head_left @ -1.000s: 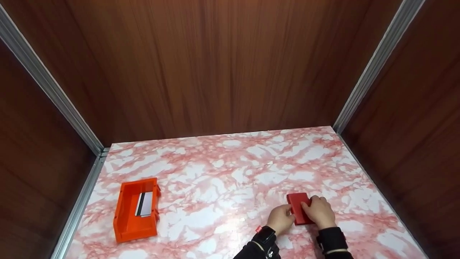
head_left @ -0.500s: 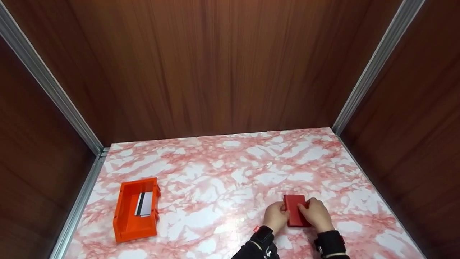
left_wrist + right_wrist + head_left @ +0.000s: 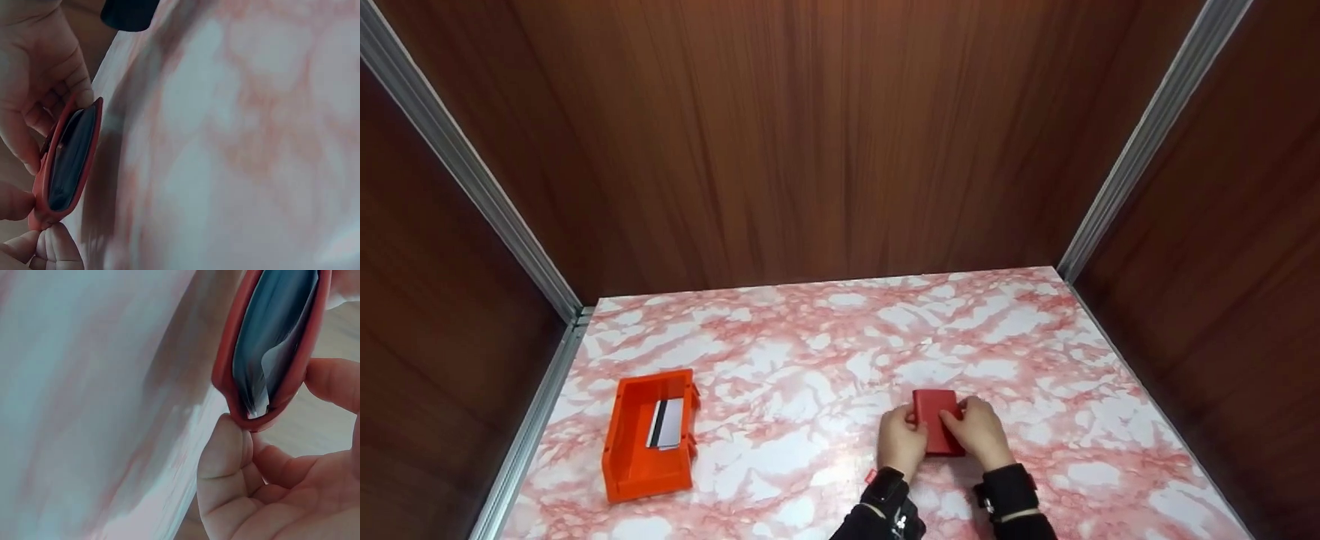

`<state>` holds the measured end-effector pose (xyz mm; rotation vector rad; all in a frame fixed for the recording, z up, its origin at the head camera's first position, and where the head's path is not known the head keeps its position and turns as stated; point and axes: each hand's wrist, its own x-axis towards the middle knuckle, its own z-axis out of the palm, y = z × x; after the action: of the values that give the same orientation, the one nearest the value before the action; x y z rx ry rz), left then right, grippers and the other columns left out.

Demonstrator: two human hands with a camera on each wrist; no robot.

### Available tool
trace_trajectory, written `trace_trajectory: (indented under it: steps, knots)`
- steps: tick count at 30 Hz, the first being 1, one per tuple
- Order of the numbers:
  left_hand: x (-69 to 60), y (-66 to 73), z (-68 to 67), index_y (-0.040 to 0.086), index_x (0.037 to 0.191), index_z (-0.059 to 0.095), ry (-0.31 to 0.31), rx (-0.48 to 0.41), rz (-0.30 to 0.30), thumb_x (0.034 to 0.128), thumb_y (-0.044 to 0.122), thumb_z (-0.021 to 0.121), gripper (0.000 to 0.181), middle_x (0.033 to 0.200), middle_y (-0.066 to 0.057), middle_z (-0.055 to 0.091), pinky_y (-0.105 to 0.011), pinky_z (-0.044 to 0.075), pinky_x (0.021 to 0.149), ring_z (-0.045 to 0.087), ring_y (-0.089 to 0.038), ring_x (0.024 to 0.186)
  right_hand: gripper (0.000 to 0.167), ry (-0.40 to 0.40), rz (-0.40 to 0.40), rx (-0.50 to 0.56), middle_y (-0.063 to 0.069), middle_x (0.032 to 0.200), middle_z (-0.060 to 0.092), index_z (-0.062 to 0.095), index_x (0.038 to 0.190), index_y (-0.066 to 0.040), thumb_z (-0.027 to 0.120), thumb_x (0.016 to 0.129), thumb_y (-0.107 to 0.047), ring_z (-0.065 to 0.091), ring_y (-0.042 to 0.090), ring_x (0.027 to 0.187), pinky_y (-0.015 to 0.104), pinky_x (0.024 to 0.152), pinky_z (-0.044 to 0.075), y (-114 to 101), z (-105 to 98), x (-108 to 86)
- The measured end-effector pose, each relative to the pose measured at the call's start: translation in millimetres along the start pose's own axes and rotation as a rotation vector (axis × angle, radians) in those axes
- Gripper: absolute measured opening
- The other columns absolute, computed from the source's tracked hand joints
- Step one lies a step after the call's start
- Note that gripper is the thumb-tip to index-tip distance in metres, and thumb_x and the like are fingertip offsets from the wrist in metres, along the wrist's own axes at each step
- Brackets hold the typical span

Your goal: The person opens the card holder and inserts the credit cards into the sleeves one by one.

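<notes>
I see white cards (image 3: 669, 425) in an orange bin (image 3: 631, 420). Well to its right, the left hand (image 3: 901, 442), fingers curled, pinches a red card holder (image 3: 933, 421) over the marbled tabletop (image 3: 787, 367); the right hand (image 3: 981, 435) pinches its opposite edge.

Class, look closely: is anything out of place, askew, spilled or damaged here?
Nothing looks spilled or damaged. The red case, held by the left hand and right hand, looks intact where visible. The black-striped card sits toward one side of the orange bin, off-centre but hardly odd.

Brown wood-grain walls (image 3: 810, 150) with grey metal corner strips (image 3: 1142, 150) border a pink-and-white marbled surface (image 3: 795, 360).
</notes>
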<state>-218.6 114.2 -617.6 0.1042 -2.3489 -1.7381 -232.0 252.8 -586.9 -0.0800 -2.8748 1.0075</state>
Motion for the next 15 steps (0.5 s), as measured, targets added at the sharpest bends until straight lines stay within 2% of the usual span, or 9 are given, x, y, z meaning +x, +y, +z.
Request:
trace_trajectory:
  steps: [3, 8, 15]
  knots:
    - [6.8, -5.5, -13.4, -0.002, 0.105, 0.071, 0.028, 0.047, -0.006, 0.0782, -0.001, 0.073, 0.027, 0.087, -0.003, 0.060, -0.023, 0.051, 0.065, 0.058, -0.009, 0.074, 0.037, -0.001, -0.001, 0.019, 0.019, 0.084, 0.061, 0.058, 0.097, 0.013, 0.071, 0.088, -0.021, 0.061, 0.033, 0.078, 0.048, 0.073, 0.050, -11.8, 11.6, 3.8]
    - [18.4, -13.9, -36.7, -0.002, 0.103, 0.071, 0.054, 0.098, 0.020, 0.0768, -0.002, 0.072, 0.026, 0.087, -0.005, 0.062, -0.026, 0.051, 0.068, 0.058, -0.012, 0.076, 0.037, -0.005, -0.022, 0.031, 0.018, 0.086, 0.060, 0.059, 0.098, 0.011, 0.073, 0.086, -0.021, 0.060, 0.033, 0.080, 0.047, 0.074, 0.050, -30.8, 30.1, 10.9]
    - [28.8, -24.0, -63.3, 0.000, 0.104, 0.072, 0.086, 0.135, -0.005, 0.0768, -0.001, 0.072, 0.027, 0.086, -0.004, 0.063, -0.029, 0.051, 0.069, 0.059, -0.014, 0.078, 0.034, -0.019, -0.078, 0.045, 0.015, 0.082, 0.058, 0.059, 0.093, 0.008, 0.075, 0.084, -0.021, 0.058, 0.030, 0.076, 0.046, 0.071, 0.049, -52.6, 52.3, 16.1]
